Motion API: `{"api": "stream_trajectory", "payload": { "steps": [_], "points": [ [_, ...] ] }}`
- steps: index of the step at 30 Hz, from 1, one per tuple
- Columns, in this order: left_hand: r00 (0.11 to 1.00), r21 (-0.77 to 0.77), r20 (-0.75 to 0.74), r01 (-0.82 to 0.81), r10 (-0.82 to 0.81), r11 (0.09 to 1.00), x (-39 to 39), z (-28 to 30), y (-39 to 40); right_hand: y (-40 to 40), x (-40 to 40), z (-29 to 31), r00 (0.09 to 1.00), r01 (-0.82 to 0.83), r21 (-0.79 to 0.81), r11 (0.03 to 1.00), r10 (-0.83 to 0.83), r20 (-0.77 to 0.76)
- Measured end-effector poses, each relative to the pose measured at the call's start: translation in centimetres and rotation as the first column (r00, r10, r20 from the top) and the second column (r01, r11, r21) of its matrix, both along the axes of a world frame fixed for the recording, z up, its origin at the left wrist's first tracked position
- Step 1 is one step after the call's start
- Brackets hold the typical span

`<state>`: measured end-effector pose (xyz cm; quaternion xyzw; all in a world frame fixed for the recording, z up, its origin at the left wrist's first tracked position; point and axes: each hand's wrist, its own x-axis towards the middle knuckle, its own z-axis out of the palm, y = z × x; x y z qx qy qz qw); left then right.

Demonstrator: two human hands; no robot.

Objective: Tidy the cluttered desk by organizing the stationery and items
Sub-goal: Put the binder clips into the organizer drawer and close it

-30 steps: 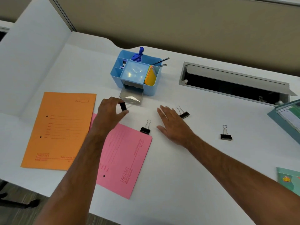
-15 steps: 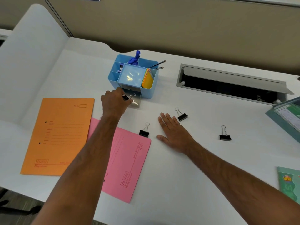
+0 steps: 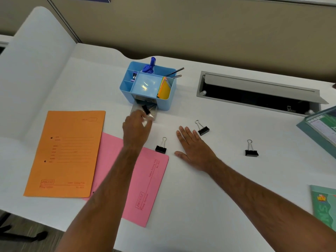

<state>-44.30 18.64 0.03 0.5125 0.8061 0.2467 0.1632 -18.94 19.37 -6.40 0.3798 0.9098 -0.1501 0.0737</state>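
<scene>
A light blue desk organizer (image 3: 164, 104) stands at the back middle, its clear drawer (image 3: 135, 108) pulled out at the front. A black binder clip (image 3: 146, 109) lies in that drawer. My left hand (image 3: 135, 128) hovers just in front of the drawer, fingers apart and slightly blurred, apart from the clip. My right hand (image 3: 194, 148) rests flat on the desk, fingers spread. Three more binder clips lie loose: one (image 3: 161, 148) on the pink folder's corner, one (image 3: 203, 130) by my right fingertips, one (image 3: 251, 152) further right.
An orange folder (image 3: 67, 151) partly overlaps a pink folder (image 3: 145, 179) at the front left. An open grey cable slot (image 3: 254, 84) sits behind on the right. Teal books (image 3: 323, 128) and a green booklet (image 3: 325, 206) lie at the right edge. A white partition (image 3: 36, 60) rises on the left.
My left hand carried a binder clip forward to the clear drawer, let it go there and has drawn back a little. My right hand has stayed flat on the desk.
</scene>
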Motion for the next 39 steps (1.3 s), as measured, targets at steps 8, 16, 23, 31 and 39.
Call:
{"api": "stream_trajectory", "payload": {
  "steps": [8, 16, 23, 31, 39],
  "points": [
    [0.976, -0.308, -0.135, 0.12, -0.169, 0.944, 4.7, -3.3, -6.1, 0.0, -0.1, -0.1, 1.0, 0.023, -0.028, 0.999, -0.023, -0.019],
    [0.969, -0.249, -0.126, 0.175, -0.211, 0.953, 5.0, -2.8, -6.0, 0.1, 0.0, 0.3, 0.999, 0.021, -0.049, 0.999, -0.022, -0.036],
    [0.977, -0.061, -0.15, 0.143, -0.151, 0.988, 0.2, -0.5, -2.7, 0.2, 0.1, 0.4, 0.999, 0.009, -0.046, 0.999, -0.011, -0.043],
    [0.97, -0.099, -0.163, 0.163, -0.178, 0.982, -3.6, 1.9, 3.3, 0.3, 0.1, 0.2, 0.999, 0.004, -0.044, 0.999, -0.006, -0.039],
    [0.974, -0.188, -0.11, 0.174, -0.197, 0.967, -3.6, 1.2, 5.3, 0.3, 0.2, 0.1, 0.999, 0.008, -0.056, 0.998, -0.01, -0.042]
  ]
}}
